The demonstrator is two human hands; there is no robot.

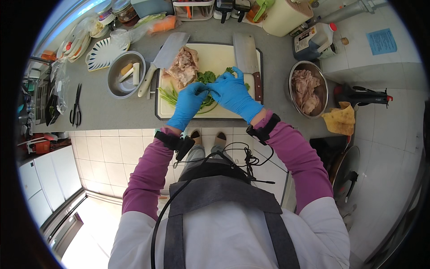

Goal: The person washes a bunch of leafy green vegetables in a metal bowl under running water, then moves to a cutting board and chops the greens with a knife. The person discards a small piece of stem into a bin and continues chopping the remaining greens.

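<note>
Green herbs (pixel 207 77) lie on the cutting board (pixel 219 50), stems toward its left edge. Over them, the gloved left hand (pixel 190 98) is curled closed, pinching some; the right hand (pixel 233 93) is bent, fingertips meeting the left's, its own hold impossible to tell. Raw meat (pixel 183 66) sits at the board's upper left, a brown-handled cleaver (pixel 244 53) along its right side.

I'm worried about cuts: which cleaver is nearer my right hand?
The brown-handled cleaver, at the cutting board's right side; the pale-handled cleaver is farther off, by its left edge.
</note>
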